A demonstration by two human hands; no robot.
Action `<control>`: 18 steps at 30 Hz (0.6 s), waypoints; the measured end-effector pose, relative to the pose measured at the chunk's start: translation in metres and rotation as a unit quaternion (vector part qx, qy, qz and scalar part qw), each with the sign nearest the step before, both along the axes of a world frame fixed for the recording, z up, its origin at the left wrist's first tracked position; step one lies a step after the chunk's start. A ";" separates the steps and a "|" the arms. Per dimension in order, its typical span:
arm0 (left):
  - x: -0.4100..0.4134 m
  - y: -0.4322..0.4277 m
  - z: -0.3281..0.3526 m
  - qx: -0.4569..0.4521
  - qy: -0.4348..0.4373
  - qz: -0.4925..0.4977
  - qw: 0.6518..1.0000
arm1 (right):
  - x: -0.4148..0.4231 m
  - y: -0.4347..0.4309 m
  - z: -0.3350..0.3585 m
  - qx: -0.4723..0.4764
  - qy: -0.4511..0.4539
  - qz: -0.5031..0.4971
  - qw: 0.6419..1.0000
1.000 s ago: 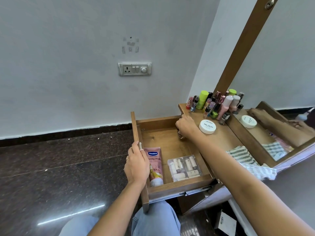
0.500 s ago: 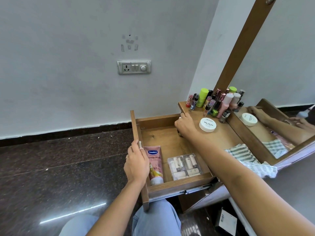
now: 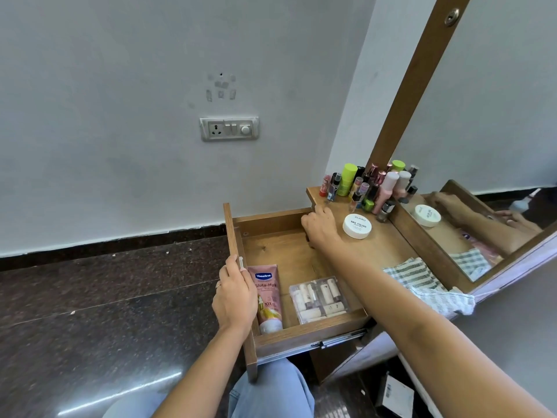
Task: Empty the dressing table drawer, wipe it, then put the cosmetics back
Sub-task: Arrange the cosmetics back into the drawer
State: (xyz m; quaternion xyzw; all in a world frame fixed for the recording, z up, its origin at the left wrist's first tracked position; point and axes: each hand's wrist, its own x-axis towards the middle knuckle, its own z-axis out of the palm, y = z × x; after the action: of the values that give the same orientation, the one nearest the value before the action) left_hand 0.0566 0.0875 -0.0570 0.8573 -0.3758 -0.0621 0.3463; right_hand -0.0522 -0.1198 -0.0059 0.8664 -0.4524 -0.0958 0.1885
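Note:
The wooden drawer (image 3: 283, 251) is pulled out over my lap. A pink Vaseline tube (image 3: 268, 300) lies along its left side, and a clear case of small tubes (image 3: 321, 298) sits beside it near the front. My left hand (image 3: 235, 297) grips the drawer front (image 3: 233, 233), thumb inside. My right hand (image 3: 321, 229) hovers at the drawer's far right corner by the tabletop edge. Its fingers curl down around a small dark item that is mostly hidden.
On the tabletop stand a white nail polish jar (image 3: 357, 226) and a cluster of several bottles (image 3: 361, 185) against the mirror (image 3: 482, 146). A striped cloth (image 3: 428, 285) lies on the table's near edge. A small box (image 3: 394, 396) sits on the dark floor.
My right hand has stayed at the drawer's far right corner, shifting only slightly. My left hand keeps its hold on the drawer front. The view has tilted a little.

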 end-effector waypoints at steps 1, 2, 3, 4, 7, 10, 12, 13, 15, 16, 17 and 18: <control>0.000 0.000 0.000 -0.001 -0.001 -0.002 1.000 | -0.002 0.001 0.006 0.003 -0.036 -0.004 0.999; 0.000 0.000 0.000 -0.002 -0.002 -0.002 1.000 | -0.006 0.001 0.013 0.000 -0.077 -0.006 0.997; 0.000 0.000 0.000 -0.003 -0.003 -0.003 1.000 | -0.011 0.000 0.021 -0.007 -0.121 -0.009 0.993; 0.000 -0.001 0.000 -0.004 -0.002 -0.004 1.000 | -0.018 -0.001 0.031 -0.015 -0.169 -0.014 0.985; 0.000 -0.001 -0.001 -0.003 -0.001 -0.006 1.000 | -0.045 -0.010 0.062 -0.044 -0.315 -0.039 0.947; 0.000 -0.001 -0.002 -0.004 0.001 -0.005 1.000 | -0.070 -0.026 0.083 -0.072 -0.356 -0.090 0.927; 0.000 -0.001 -0.003 -0.005 0.001 -0.004 1.000 | -0.080 -0.035 0.085 -0.066 -0.359 -0.122 0.923; 0.000 -0.001 -0.003 -0.005 0.001 -0.004 1.000 | -0.083 -0.038 0.085 -0.055 -0.358 -0.133 0.923; 0.000 -0.001 -0.004 -0.005 0.001 -0.003 1.000 | -0.085 -0.041 0.081 -0.029 -0.335 -0.141 0.931; 0.000 -0.001 -0.004 -0.005 0.001 -0.004 1.000 | -0.086 -0.042 0.079 -0.022 -0.317 -0.139 0.938; -0.001 -0.001 -0.003 -0.006 0.001 -0.004 1.000 | -0.086 -0.043 0.077 -0.023 -0.301 -0.138 0.943; 0.000 -0.001 -0.003 -0.007 0.003 -0.005 1.000 | -0.086 -0.044 0.076 -0.024 -0.291 -0.139 0.946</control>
State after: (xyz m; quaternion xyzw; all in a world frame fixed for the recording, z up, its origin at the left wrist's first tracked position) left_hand 0.0561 0.0860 -0.0601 0.8528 -0.3795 -0.0632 0.3532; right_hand -0.1383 -0.1637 0.0699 0.7805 -0.6055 0.1460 0.0538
